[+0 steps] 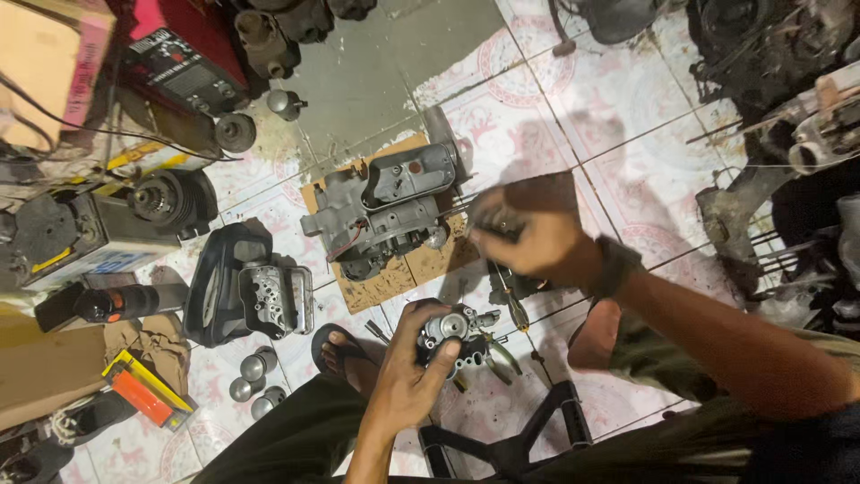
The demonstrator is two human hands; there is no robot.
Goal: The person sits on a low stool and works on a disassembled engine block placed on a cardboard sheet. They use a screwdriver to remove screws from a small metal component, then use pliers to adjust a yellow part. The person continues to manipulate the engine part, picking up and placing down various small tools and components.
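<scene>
My left hand (408, 372) is closed around a small grey metal engine part (451, 328) with a round opening, held above my sandalled foot (345, 354). My right hand (533, 235) hovers higher and to the right, blurred, its fingers pinched on a small dark object (495, 219) that I cannot make out. A grey engine block (385, 208) rests on a piece of cardboard (430, 264) just beyond both hands. A screwdriver (512, 305) lies on the tiles below my right hand.
A black cover with a grey cylinder head (269, 300) lies at the left, with small metal cylinders (253, 381) near it. A red machine (184, 63), a battery (90, 237) and cardboard boxes crowd the far left. Dark engine parts (770, 63) fill the right. A black stand (528, 439) lies by my legs.
</scene>
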